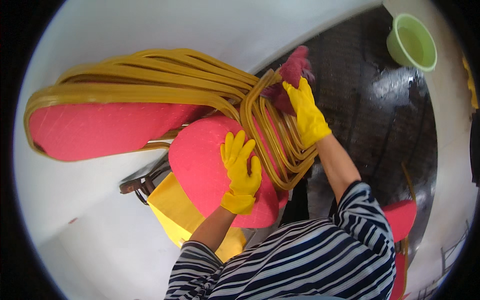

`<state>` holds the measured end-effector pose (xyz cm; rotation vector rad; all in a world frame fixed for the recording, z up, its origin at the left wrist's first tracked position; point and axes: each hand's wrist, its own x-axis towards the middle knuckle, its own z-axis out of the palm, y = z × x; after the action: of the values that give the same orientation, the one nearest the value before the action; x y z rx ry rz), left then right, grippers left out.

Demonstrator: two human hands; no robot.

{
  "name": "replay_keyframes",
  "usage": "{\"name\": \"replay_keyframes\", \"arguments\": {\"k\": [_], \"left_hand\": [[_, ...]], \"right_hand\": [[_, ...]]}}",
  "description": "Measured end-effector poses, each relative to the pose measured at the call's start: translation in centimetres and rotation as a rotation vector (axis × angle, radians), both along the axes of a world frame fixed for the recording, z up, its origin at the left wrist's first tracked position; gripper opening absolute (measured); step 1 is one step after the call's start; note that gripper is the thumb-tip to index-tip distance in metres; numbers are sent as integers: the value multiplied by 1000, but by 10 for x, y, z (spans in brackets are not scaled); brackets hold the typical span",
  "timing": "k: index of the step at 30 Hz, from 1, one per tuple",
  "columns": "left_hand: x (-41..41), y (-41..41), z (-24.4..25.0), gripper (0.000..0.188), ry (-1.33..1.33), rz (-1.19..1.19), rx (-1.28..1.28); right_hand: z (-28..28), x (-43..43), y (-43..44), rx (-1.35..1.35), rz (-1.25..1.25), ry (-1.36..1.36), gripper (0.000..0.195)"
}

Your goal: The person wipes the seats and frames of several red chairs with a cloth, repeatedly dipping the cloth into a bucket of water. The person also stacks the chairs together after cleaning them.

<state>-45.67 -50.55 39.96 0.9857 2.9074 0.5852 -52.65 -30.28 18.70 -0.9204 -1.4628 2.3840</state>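
Observation:
Before me is a stack of chairs with gold-coloured frames (150, 92) and pink padded backs (93, 127). My left hand (242, 165), in a yellow rubber glove, rests with fingers spread on the top pink seat (198, 161). In my right hand (305, 112), gloved the same way, is a dark pink cloth (296, 67). The cloth lies against the bent gold tubes at the side of the stack, and part of it hangs past them. My right fingers are partly hidden by the cloth.
On the dark, wet-looking floor (352, 90) at the upper right stands a light green plastic basin (393, 45) holding liquid. A yellow box-like object (180, 198) is below the seat. Another pink chair (401, 219) stands at my right. A white wall (150, 26) runs behind the stack.

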Motion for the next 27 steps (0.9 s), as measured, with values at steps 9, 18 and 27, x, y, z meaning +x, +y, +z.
{"name": "replay_keyframes", "arguments": {"k": [9, 18, 27], "left_hand": [[-11, 11, 0, 39, -9, 0, 104], [-10, 15, -2, 47, 44, 11, 105], [-17, 4, -24, 52, 195, 287, 574]], "right_hand": [[323, -115, -42, 993, -173, 946, 79], [173, -47, -54, 1351, 330, 329, 67], [141, 7, -19, 1373, 773, 392, 43]]}}
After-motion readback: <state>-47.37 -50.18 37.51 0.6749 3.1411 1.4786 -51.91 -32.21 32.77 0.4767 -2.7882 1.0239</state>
